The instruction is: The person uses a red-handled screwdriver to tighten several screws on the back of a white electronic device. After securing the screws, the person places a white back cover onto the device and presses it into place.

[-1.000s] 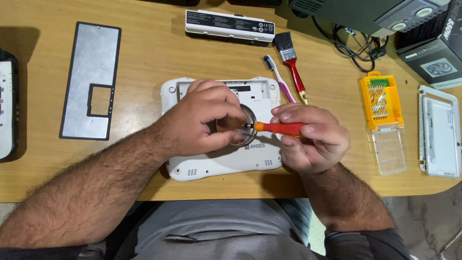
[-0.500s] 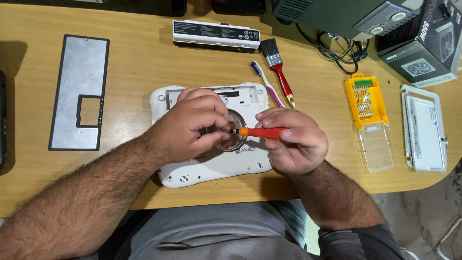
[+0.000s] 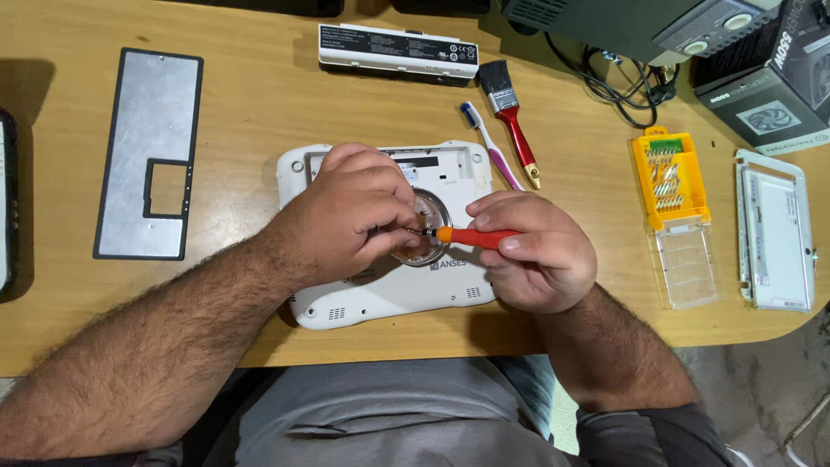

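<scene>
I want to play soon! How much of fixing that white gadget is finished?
Already off: a grey metal plate, a long battery pack and a white cover panel lie on the table. In hand: the right hand holds an orange screwdriver at the round middle of the white device, steadied by the left hand. Left: the shell looks closed, so probably plenty.
</scene>
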